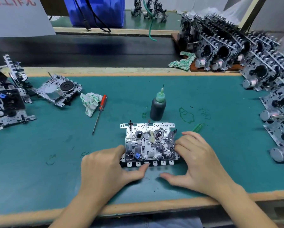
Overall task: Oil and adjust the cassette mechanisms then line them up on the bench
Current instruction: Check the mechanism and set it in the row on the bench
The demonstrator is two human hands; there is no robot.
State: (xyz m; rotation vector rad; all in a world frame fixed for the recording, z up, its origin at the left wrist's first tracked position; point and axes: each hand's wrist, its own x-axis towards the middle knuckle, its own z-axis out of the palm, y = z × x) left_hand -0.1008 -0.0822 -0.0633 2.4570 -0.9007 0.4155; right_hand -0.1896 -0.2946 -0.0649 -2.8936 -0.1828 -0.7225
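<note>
Cassette mechanism (150, 143) between left hand (105, 171) and right hand (198, 163)

Bare forearms, no sleeves visible

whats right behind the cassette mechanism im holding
Just behind the cassette mechanism stands a dark oil bottle with a green needle tip, upright on the green mat. The mechanism's top edge hides the bottle's base.
</note>
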